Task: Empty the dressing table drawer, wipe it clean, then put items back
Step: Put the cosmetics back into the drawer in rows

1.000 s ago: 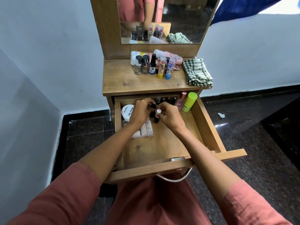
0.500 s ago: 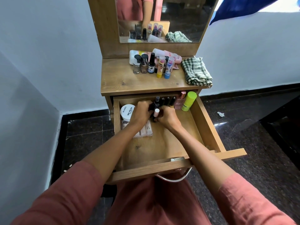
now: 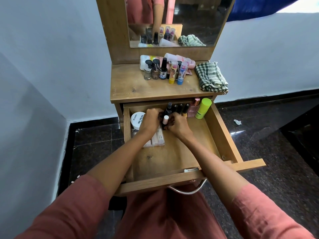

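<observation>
Near the drawer (image 3: 222,135) back edge, small bottles (image 3: 166,119) are gripped by curled left hand (image 3: 151,119) and right hand (image 3: 178,127) fingers (image 3: 170,121); bare wood is seen frontward.

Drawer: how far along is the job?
Done, it seems: part of the emptying, since bottles and lipsticks stand on the tabletop. In hand: the left hand and right hand both grip small bottles at the back of the drawer. Left: the white jar, packet, dark bottle row and green tube are inside. The checked cloth lies folded, so wiping looks not yet done.
</observation>
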Demonstrator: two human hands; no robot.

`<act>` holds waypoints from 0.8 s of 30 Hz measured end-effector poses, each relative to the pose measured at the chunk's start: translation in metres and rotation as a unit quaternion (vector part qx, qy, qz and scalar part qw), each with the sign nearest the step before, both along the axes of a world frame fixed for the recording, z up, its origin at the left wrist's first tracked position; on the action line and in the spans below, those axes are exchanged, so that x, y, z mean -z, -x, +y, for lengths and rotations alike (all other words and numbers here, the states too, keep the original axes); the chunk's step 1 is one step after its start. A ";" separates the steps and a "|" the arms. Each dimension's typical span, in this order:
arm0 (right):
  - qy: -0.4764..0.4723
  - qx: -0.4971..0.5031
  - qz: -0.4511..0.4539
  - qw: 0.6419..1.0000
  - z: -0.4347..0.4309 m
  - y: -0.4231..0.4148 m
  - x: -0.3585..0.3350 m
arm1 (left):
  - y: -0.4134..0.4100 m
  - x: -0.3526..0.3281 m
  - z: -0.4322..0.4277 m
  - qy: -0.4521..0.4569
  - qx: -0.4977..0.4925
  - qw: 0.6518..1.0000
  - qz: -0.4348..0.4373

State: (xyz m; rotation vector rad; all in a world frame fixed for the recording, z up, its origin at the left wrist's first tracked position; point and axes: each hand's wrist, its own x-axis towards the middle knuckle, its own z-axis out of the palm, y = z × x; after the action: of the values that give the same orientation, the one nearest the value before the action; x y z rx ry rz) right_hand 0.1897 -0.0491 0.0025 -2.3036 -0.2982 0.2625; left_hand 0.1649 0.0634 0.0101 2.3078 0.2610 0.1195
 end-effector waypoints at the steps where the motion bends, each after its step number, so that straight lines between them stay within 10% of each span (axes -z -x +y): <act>1: 0.005 -0.003 -0.002 1.000 0.000 0.000 0.000 | 0.001 0.000 0.000 -0.002 -0.001 1.000 -0.003; 11: 0.023 -0.011 -0.009 1.000 -0.003 0.001 -0.006 | 0.013 -0.006 0.003 0.005 -0.004 1.000 -0.019; 24: -0.062 0.028 -0.264 0.962 -0.012 -0.044 -0.106 | -0.027 -0.088 -0.005 -0.013 -0.001 0.970 -0.241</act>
State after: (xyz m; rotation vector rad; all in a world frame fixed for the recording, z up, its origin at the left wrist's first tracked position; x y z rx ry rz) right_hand 0.2336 -0.0612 0.1089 -2.2186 -0.4976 -0.4001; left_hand 0.1917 0.0586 0.0984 2.2220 0.0118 0.6765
